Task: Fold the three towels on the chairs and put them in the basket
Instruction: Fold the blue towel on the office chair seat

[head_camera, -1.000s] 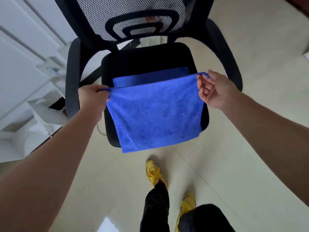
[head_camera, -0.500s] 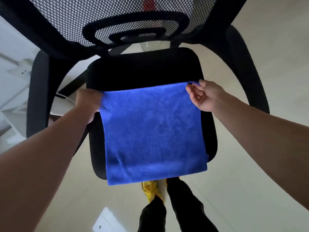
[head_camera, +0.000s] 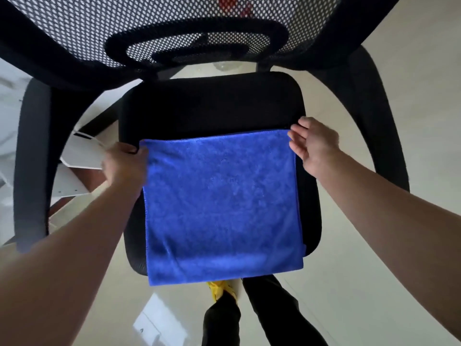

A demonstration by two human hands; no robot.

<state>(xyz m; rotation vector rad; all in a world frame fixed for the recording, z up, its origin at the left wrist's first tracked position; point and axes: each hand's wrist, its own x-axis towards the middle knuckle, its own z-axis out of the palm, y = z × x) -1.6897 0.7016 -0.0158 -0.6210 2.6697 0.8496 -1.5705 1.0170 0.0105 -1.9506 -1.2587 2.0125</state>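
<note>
Blue towel [head_camera: 222,203] lies flat on the black chair seat [head_camera: 212,106], above pale floor tiles [head_camera: 374,283]. Left hand [head_camera: 124,163] pinches its far corner; right hand [head_camera: 314,143] rests loose-fingered beside it.

Both bare forearms reach forward from the lower corners, converging toward the centre; left hand [head_camera: 124,163] seen from the back, knuckles up, fingers [head_camera: 139,152] curled under and closed, slightly blurred; right hand [head_camera: 315,144] open, palm turned inward to the left, fingers [head_camera: 295,138] loosely extended and held together; below, two dark-trousered legs and one yellow shoe [head_camera: 220,289].
</note>
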